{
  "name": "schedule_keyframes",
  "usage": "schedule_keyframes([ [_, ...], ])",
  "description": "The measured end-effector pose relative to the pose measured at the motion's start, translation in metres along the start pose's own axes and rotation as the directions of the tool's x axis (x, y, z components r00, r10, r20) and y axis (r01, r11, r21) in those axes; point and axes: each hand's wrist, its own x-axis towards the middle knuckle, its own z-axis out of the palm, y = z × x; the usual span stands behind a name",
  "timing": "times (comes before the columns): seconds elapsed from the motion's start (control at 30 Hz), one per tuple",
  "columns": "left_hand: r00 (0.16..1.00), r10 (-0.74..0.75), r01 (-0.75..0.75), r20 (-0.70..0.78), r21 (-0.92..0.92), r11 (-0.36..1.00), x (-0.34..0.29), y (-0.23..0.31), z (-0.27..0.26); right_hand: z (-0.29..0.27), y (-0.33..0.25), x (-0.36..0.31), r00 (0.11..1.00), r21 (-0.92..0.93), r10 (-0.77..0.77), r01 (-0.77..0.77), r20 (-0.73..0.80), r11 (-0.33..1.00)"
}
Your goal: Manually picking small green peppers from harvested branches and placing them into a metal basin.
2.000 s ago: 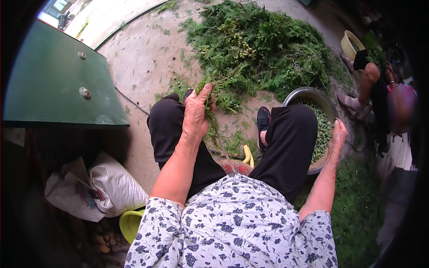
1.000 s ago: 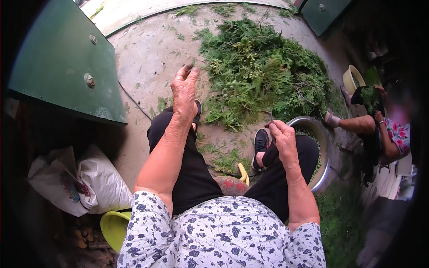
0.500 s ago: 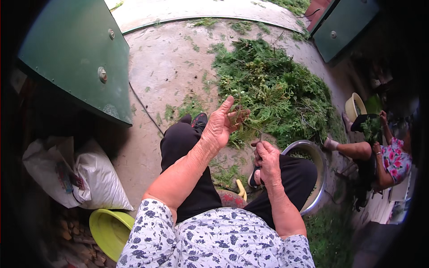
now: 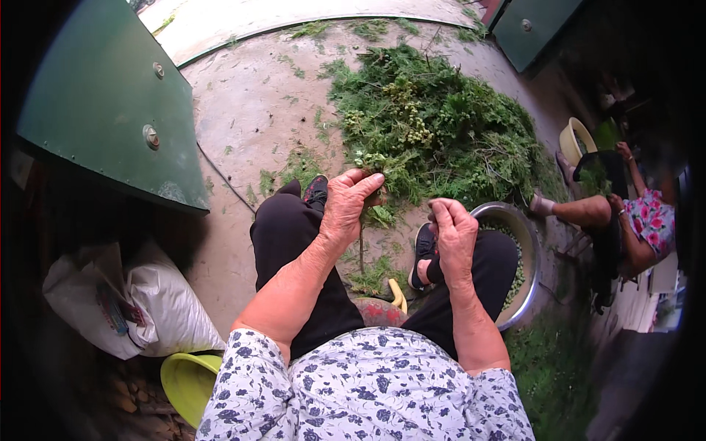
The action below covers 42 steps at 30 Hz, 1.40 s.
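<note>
My left hand [image 4: 347, 206] is closed on an evergreen sprig [image 4: 381, 163], thumb against fingers. Pale green cones show at the sprig's top, and a thin brown stem [image 4: 361, 250] hangs below the hand. To its right, my right hand [image 4: 456, 237] is pinched shut, its fingertips apart from the sprig; whatever lies between them is too small to make out. Just beyond both hands spreads a large heap of cut evergreen branches [image 4: 471, 140] with clusters of light green cones. Beside my right knee stands a metal basin [image 4: 531, 275] with many small green cones in it, partly hidden by my leg.
Green metal doors [image 4: 103, 95] flank the doorway. White sacks [image 4: 165, 301] and a yellow-green basin [image 4: 187, 382] stand at left. A yellow handle [image 4: 398, 295] lies between my legs. At right, another person [image 4: 636, 220] handles greenery near a cream basin [image 4: 572, 140]. A cable [image 4: 224, 180] crosses the floor.
My left hand has turned from fingers spread to a closed grip on the sprig. My right hand has moved slightly right and up, away from it. The whole view has shifted a little.
</note>
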Motion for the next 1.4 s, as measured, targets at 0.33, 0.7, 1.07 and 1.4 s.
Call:
schedule_keyframes([
  [0.33, 0.985, -0.097, 0.071, 0.139, 0.181, 0.981, -0.018, -0.019, 0.015, 0.011, 0.015, 0.012, 0.957, 0.289, 0.066, -0.151, 0.283, 0.945],
  [0.7, 0.962, -0.023, -0.154, 0.272, 0.611, 0.776, -0.023, -0.022, 0.018, -0.008, 0.013, 0.008, 0.959, 0.303, 0.018, -0.106, 0.282, 0.947],
  [1.07, 0.957, 0.037, -0.237, 0.286, 0.707, 0.666, -0.021, -0.024, 0.02, 0.0, 0.032, 0.01, 0.959, -0.074, -0.242, 0.255, 0.147, 0.964],
  [1.4, 0.967, -0.119, -0.003, 0.224, 0.478, 0.878, -0.017, -0.021, 0.015, -0.018, 0.041, 0.021, 0.893, 0.745, 0.157, -0.441, 0.423, 0.501],
])
